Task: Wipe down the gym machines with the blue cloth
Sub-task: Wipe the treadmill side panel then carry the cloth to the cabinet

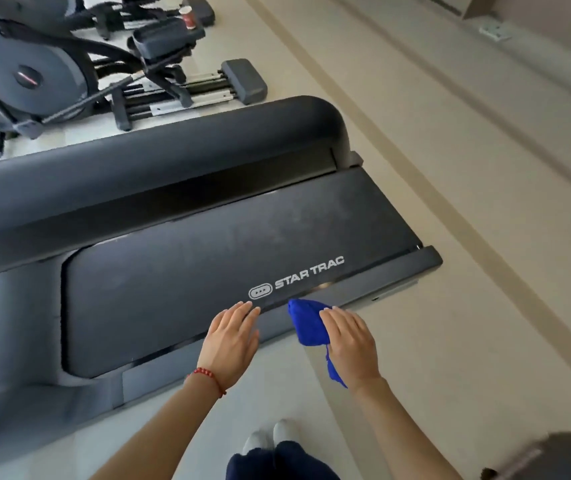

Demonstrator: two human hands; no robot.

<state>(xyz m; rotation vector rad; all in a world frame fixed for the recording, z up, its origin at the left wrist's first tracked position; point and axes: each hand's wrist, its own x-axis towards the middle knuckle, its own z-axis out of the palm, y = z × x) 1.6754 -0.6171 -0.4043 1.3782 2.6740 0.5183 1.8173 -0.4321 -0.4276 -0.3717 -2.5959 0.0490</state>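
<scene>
Nearest, the person's feet in white socks (270,441) stand close beside the treadmill (173,258), so a step forward while bent over could catch the raised near side rail (363,282) and cause a stumble. Above them the right hand (350,344) lies over the bunched blue cloth (306,323), fingers mostly straight and pressing it onto that rail near the rear corner; a tail of cloth hangs loose under the wrist, and whether the thumb pinches it I cannot tell. That loose tail could drag or snag on the rail's edge, and the wad is small, so bare fingertips may smear what the cloth has just cleaned. The left hand (234,336) is flat and empty, fingers extended, resting at the belt's edge; leaning weight there could shift the belt (208,251) and unbalance the person. Farther off, dust shows on the belt, and the 2 ellipticals (52,74) beyond, 1 carrying a paper cup (187,17), look untouched; a hurried pass there could knock the cup over.
</scene>
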